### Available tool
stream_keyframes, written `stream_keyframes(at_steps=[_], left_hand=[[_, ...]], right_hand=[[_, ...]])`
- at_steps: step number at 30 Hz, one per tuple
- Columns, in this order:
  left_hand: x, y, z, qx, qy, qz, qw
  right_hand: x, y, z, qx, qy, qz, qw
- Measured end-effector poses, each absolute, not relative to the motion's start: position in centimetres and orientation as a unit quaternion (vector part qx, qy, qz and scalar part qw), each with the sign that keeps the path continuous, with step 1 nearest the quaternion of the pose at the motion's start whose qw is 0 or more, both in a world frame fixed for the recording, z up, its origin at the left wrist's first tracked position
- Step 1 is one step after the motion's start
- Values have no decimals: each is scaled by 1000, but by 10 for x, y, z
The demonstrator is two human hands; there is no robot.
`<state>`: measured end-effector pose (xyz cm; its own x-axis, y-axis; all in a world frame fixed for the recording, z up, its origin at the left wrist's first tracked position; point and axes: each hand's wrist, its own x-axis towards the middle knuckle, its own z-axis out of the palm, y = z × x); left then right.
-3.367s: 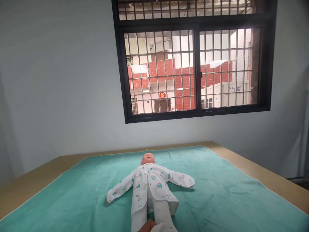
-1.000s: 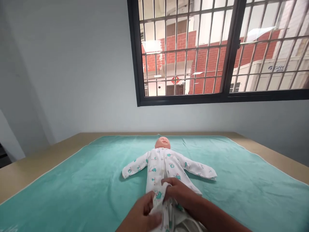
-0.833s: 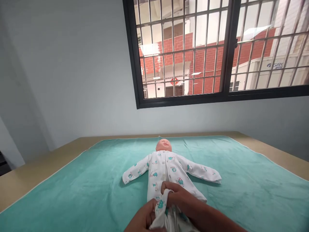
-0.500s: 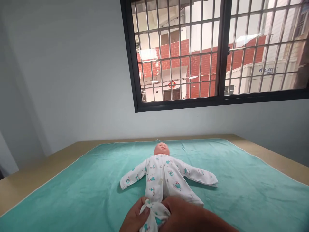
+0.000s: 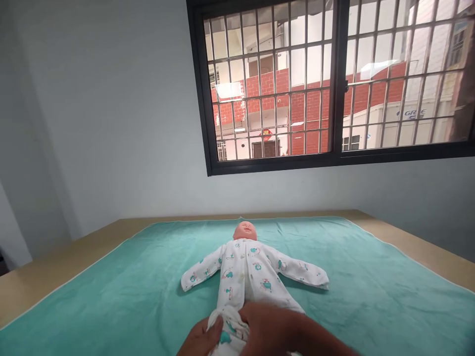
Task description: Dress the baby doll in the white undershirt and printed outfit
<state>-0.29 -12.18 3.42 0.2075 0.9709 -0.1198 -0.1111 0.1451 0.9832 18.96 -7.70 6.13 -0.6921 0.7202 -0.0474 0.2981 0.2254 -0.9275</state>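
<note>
A baby doll (image 5: 245, 230) lies on its back, its head toward the wall. It wears a white baby jacket (image 5: 256, 269) with a teal and pink print, and both sleeves are spread outward. At the bottom edge, below the jacket's hem, my left hand (image 5: 200, 338) is closed on a bunched baby garment (image 5: 228, 333) of the same print, thumb on top. My right hand (image 5: 265, 324) is closed on the garment's other side, with most of its fingers hidden. The doll's legs are out of sight behind my hands and the cloth.
A teal blanket (image 5: 122, 287) with a pale edge covers most of the wooden table (image 5: 55, 259). Behind the table stands a light grey wall (image 5: 148, 148), with a dark-framed, barred window (image 5: 270, 165) above.
My hands and the bunched garment have shifted slightly down and left in view. The cloth is gathered more tightly between them. The view itself has tilted a little; the doll lies the same way.
</note>
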Motion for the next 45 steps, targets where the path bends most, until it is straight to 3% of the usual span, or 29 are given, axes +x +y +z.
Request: stream_keyframes(at_steps=[8, 11, 16, 21, 25, 28, 32, 39, 45], left_hand=[[3, -141, 58, 604, 390, 368, 590], [5, -144, 60, 572, 390, 405, 598], [7, -145, 59, 430, 325, 492, 684], [11, -142, 57, 388, 355, 485, 699], [14, -141, 61, 431, 331, 433, 719], [14, -144, 64, 431, 315, 407, 741], [12, -145, 63, 390, 317, 462, 730], [-4, -124, 35, 401, 343, 501, 686], [-14, -117, 19, 510, 289, 444, 678]], right_hand=[[183, -78, 66, -277, -605, 706, 242], [188, -83, 75, -274, -614, 704, 227], [192, -89, 89, -253, -713, 644, 112], [187, -86, 80, -246, -612, 721, 214], [185, -84, 76, -286, -580, 713, 271], [186, -85, 77, -292, -588, 708, 259], [186, -83, 75, -267, -590, 731, 214], [181, -72, 62, -251, -535, 767, 250], [185, -78, 69, -243, -586, 739, 227]])
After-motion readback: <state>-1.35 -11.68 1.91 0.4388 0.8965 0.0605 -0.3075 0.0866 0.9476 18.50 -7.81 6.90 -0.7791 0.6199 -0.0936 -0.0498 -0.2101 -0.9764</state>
